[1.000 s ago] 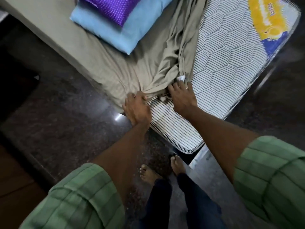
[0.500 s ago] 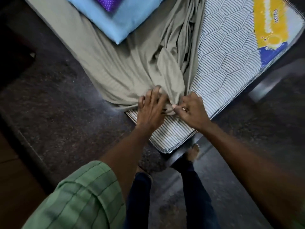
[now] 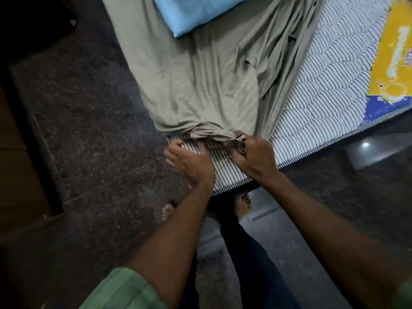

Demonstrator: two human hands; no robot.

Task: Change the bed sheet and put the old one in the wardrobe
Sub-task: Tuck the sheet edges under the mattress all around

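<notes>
An olive-grey bed sheet (image 3: 200,81) lies bunched over the left half of a striped mattress (image 3: 323,90), whose right half is bare. My right hand (image 3: 252,152) grips the sheet's gathered corner at the mattress's near end. Just to its left, my left hand (image 3: 189,161) rests on the near left corner of the mattress with its fingers curved over the edge, just below the sheet's hem.
A light blue pillow (image 3: 189,12) lies on the sheet at the top. A yellow and blue label (image 3: 392,63) covers the mattress at the right. Dark polished floor (image 3: 89,130) surrounds the bed. My bare feet (image 3: 243,206) stand just below the mattress corner.
My left hand has let go of the bunched sheet and dropped to the mattress's near left corner. My right hand has kept its grip on the sheet's corner. The view has moved closer.
</notes>
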